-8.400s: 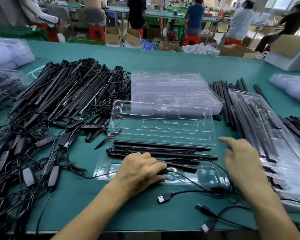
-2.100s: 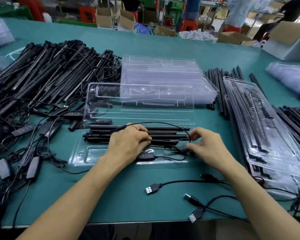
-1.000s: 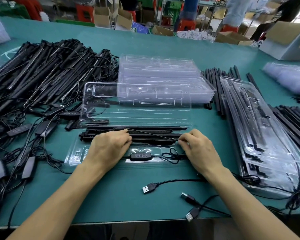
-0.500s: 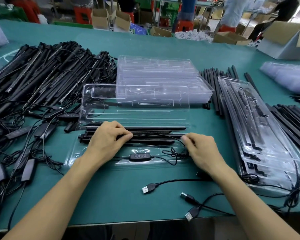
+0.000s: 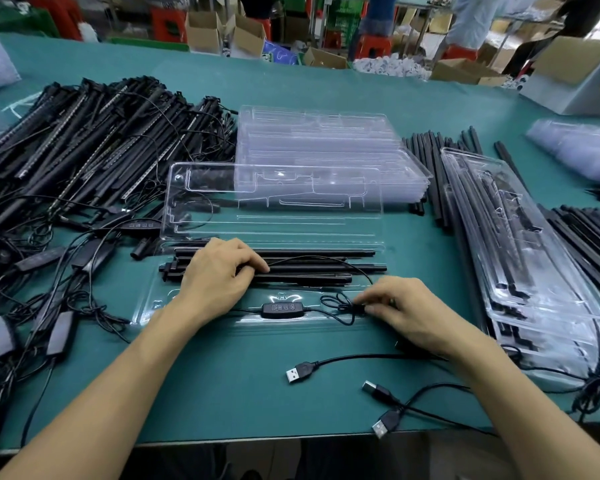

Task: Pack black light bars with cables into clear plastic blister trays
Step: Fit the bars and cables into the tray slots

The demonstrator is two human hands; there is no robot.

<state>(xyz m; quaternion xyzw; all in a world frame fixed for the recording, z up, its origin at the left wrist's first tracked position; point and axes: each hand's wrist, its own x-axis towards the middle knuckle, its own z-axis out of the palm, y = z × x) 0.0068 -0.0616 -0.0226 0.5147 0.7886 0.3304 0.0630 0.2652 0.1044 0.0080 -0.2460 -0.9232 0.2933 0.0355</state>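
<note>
An open clear blister tray (image 5: 326, 325) lies in front of me, its lid (image 5: 274, 202) folded back. Black light bars (image 5: 319, 270) lie in the tray's base. My left hand (image 5: 215, 275) rests flat on the bars' left part, fingers straight. A thin black cable with an inline controller (image 5: 282, 309) runs along the tray's near channel. My right hand (image 5: 400, 308) pinches a coil of that cable (image 5: 343, 306) at the tray's right end.
A big heap of light bars with cables (image 5: 84, 150) fills the left. Empty trays (image 5: 326, 143) are stacked behind. Packed trays (image 5: 534, 271) pile up at the right over loose bars. USB plugs (image 5: 297, 372) lie near the table's front edge.
My right hand has dropped from the bars' right end to the cable coil in the near channel and pinches it. The left hand stays on the bars.
</note>
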